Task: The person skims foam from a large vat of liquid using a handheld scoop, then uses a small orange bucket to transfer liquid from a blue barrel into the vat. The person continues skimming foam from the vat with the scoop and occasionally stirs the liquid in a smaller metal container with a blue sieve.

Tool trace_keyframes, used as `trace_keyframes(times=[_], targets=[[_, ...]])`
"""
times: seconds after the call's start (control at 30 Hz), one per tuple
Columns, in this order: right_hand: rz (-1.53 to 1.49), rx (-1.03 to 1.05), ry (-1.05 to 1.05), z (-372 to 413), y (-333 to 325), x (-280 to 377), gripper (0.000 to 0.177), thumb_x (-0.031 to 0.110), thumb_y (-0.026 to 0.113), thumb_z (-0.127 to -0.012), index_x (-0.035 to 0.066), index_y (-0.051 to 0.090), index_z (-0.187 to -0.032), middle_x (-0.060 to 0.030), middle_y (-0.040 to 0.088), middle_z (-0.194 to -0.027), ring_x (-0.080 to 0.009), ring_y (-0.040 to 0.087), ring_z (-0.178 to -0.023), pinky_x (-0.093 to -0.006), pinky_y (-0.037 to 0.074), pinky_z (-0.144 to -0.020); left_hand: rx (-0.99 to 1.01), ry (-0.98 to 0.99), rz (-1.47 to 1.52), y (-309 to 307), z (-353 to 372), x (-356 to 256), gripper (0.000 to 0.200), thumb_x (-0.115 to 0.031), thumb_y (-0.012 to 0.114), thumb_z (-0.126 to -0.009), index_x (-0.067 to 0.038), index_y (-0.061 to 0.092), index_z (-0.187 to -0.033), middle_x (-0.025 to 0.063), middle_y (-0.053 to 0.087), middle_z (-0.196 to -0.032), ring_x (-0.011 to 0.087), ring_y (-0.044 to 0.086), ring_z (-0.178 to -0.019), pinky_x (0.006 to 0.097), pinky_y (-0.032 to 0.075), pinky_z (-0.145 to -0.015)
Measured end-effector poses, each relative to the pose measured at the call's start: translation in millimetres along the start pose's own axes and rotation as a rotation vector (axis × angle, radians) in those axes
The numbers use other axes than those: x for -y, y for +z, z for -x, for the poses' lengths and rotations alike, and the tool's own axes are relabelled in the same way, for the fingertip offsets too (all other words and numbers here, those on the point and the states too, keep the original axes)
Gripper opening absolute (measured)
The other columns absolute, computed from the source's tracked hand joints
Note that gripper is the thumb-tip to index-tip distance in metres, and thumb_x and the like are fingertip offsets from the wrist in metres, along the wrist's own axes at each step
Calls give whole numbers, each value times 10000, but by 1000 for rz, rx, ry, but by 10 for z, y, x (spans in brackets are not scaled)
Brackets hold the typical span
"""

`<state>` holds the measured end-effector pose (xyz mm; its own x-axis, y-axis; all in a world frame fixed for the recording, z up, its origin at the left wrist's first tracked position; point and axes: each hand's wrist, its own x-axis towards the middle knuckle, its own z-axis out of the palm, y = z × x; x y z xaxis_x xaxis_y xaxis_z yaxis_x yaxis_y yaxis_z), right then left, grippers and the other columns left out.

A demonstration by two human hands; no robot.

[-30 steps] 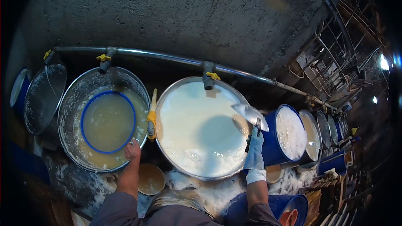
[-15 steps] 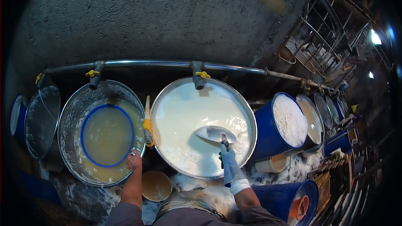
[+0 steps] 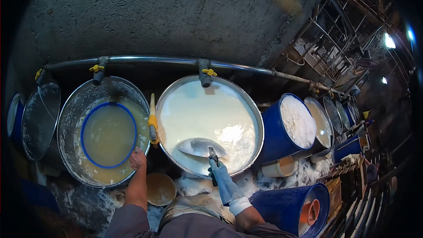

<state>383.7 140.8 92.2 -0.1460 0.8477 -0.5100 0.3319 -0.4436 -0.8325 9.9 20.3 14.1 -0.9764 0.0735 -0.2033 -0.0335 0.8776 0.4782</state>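
My right hand (image 3: pixel 217 168), in a pale blue glove, is closed around the dark handle of a wide, shallow metal scoop (image 3: pixel 197 146). The scoop's bowl lies tilted at the near side of a round metal vat (image 3: pixel 261 134) full of milky white liquid (image 3: pixel 198 110). To the left, my bare left hand (image 3: pixel 138 159) is closed at the right edge of a blue-rimmed round sieve (image 3: pixel 82 143), seemingly gripping it. That sieve sits in a second metal vat (image 3: pixel 66 163) holding cloudy yellowish liquid. My fingers partly hide the contact.
A pipe (image 3: pixel 154 59) with yellow-handled valves runs along the wall. A pole with yellow wrapping (image 3: pixel 153 123) stands between the vats. Near my legs are a bucket of brownish liquid (image 3: pixel 160 189) and a blue barrel (image 3: pixel 273 202). Another blue barrel (image 3: pixel 275 128) holds white material.
The scoop and my right hand have moved left and nearer to me within the white vat. My left hand stays at the sieve's edge. The view has shifted slightly.
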Motion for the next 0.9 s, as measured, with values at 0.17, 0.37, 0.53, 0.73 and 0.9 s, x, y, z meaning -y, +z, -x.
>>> trace_keyframes(times=[0.17,0.37,0.53,0.73,0.9], targets=[[-39,54,91,350,-82,58,468,471,705,-989,30,635,-1126,-90,668,-784,-142,580,-533,-301,502,-507,-9,17,20,25,7,41,569,-532,465,-1025,-49,756,-1105,244,738,-1124,447,699,-1062,575,526,-935],[-85,115,156,684,-377,206,472,464,671,-1011,17,665,-1163,-78,651,-817,-161,598,-596,-318,527,-568,1,38,42,20,13,53,546,-496,439,-1028,-54,752,-1093,266,729,-1112,473,686,-1060,593,513,-928],[33,109,135,926,-843,842,527,506,656,-986,18,684,-1184,-77,682,-839,-138,621,-659,-295,504,-591,-16,43,32,61,-18,57,533,-492,450,-1024,-59,756,-1080,266,730,-1107,473,688,-1047,603,509,-919],[-89,-129,-149,748,-1398,1805,391,448,596,-1034,71,687,-1084,-78,656,-769,-157,596,-562,-308,506,-532,-56,15,5,42,11,-4,528,-483,489,-1021,-31,760,-1052,244,744,-1074,450,703,-1019,577,530,-911],[-177,-312,-559,-350,-1676,2098,322,361,585,-1068,50,641,-1129,-54,652,-790,-106,566,-566,-271,479,-524,-44,29,-34,-30,53,-57,538,-505,509,-1014,-31,763,-1041,237,752,-1055,444,711,-1008,559,541,-907]])
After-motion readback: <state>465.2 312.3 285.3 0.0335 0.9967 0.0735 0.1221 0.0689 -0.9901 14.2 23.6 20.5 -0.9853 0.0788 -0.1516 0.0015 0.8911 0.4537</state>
